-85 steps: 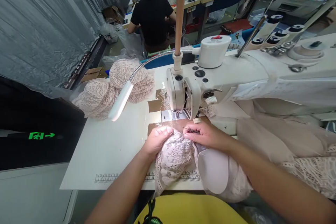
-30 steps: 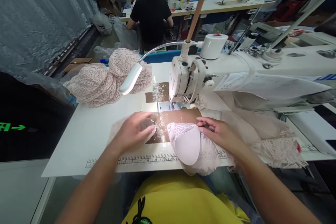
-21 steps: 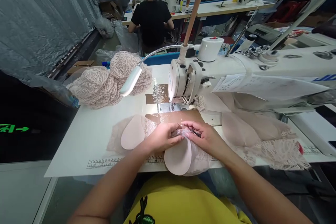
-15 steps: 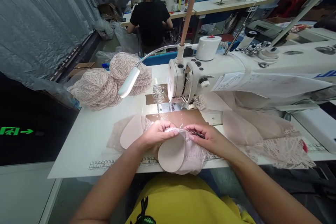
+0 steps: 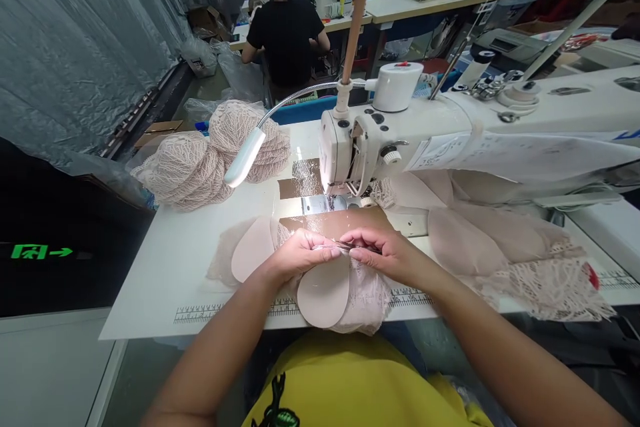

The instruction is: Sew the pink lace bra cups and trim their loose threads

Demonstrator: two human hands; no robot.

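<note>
My left hand [image 5: 305,255] pinches the upper edge of a pale pink bra cup [image 5: 324,293] with thumb and fingers. Lace and sheer fabric [image 5: 370,297] hang from that edge, down over the front of the table. Closed at the same edge, my right hand [image 5: 387,255] holds small dark metal thread snips [image 5: 369,249], largely hidden by its fingers. The fingertips of both hands nearly meet at the seam. Left of them, another cup piece [image 5: 253,250] lies flat on the table.
The sewing machine [image 5: 350,147] stands just beyond my hands, its lamp [image 5: 245,159] bent leftward. Stacked lace cups [image 5: 183,170] are at the back left. More sheer and lace pieces [image 5: 465,240] lie right. A ruler strip [image 5: 200,313] runs along the front edge. A person [image 5: 285,40] sits ahead.
My right hand has shifted slightly left, toward my left hand. The snips now lie across the cup's upper edge between the fingertips. The camera view has moved slightly.
</note>
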